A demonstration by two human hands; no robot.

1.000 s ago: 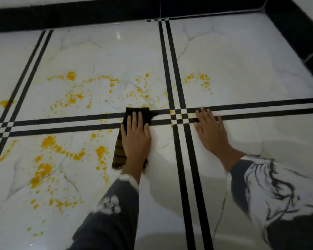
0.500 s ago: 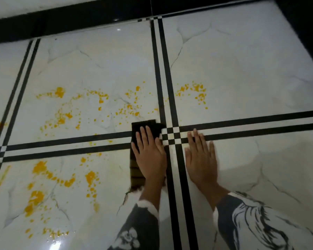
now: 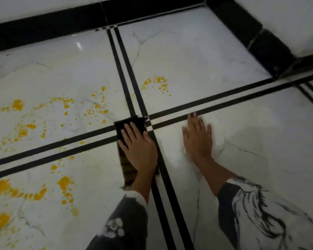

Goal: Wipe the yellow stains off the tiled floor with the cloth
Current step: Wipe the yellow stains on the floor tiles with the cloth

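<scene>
A dark folded cloth (image 3: 129, 122) lies on the white marble tiled floor (image 3: 197, 60), right at the crossing of the black grout stripes. My left hand (image 3: 139, 147) presses flat on the cloth with straight fingers and hides most of it. My right hand (image 3: 197, 139) rests flat on the bare tile to the right of the crossing. Yellow stains (image 3: 96, 107) speckle the tile left of the cloth, a small patch of yellow spots (image 3: 157, 83) sits on the far right tile, and bigger yellow blotches (image 3: 34, 193) lie on the near left tile.
A black skirting band (image 3: 61, 24) runs along the white wall at the far side and turns a corner at the upper right (image 3: 251, 29). Black double stripes (image 3: 224, 103) cross the floor. My patterned sleeves fill the bottom edge.
My left hand and the cloth have slid right, from the left tile to the stripe crossing. My right hand has shifted slightly right, still flat on the floor. My view has swung right.
</scene>
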